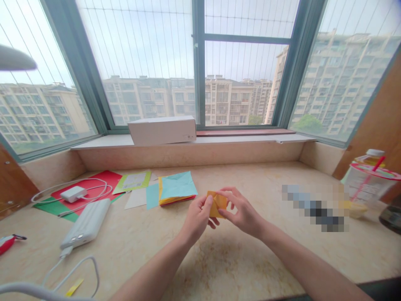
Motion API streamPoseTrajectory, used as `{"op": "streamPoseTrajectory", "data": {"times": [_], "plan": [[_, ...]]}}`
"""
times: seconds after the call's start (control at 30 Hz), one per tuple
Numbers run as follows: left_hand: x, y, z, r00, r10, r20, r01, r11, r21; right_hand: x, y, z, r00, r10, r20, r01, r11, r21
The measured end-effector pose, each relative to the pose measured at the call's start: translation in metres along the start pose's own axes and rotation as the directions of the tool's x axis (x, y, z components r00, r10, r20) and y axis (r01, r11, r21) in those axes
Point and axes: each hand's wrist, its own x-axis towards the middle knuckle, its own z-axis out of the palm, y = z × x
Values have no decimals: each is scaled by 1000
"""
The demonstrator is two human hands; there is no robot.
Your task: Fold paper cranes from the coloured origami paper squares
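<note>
A small folded piece of orange paper is held up above the beige stone counter, between both hands. My left hand pinches its left edge with thumb and fingers. My right hand grips its right side, fingers curled over the top. Much of the paper is hidden behind my fingers. A stack of coloured paper sheets, light blue on top, lies just beyond my left hand.
A white power bank with a cable, a white charger on red and green sheets, and a green-edged sheet lie at the left. A white box rests on the window sill. A plastic cup with a red straw stands at the right.
</note>
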Motion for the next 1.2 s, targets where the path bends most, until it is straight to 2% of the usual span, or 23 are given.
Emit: {"op": "streamPoseTrajectory", "data": {"times": [0.1, 0.23, 0.33, 0.4, 0.53, 0.7, 0.93, 1.1, 1.2], "plan": [[-1, 3, 1, 999, -17, 34, 18, 999, -40, 0, -1, 1, 1000, -12, -7, 12, 1000, 8], [-2, 5, 2, 997, 17, 73, -12, 997, -71, 0, -1, 0, 995, -6, -101, 8, 1000, 17], [-1, 4, 2, 997, 47, 69, -42, 997, -65, 1, 2, -2, 984, 39, -174, -34, 999, 32], [-1, 3, 2, 997, 60, 39, -57, 995, -82, 2, 4, -4, 980, 25, -197, -22, 1000, 17], [0, 5, 1, 994, 93, -53, -100, 985, -137, 3, 6, -7, 984, -54, -169, 49, 998, -28], [-2, 10, -1, 990, 119, -71, -129, 979, -156, 1, 4, -9, 985, -153, -74, 145, 983, -114], [2, 5, -4, 980, 99, -171, -111, 992, -67, 1, 0, -19, 955, -293, 43, 292, 910, -296], [3, 3, -3, 983, 96, -156, -98, 995, -6, 3, -3, -19, 934, -350, 66, 354, 888, -294], [2, 4, -1, 991, 88, -99, -88, 996, 2, 4, -5, -18, 939, -343, 6, 334, 913, -235]]}}
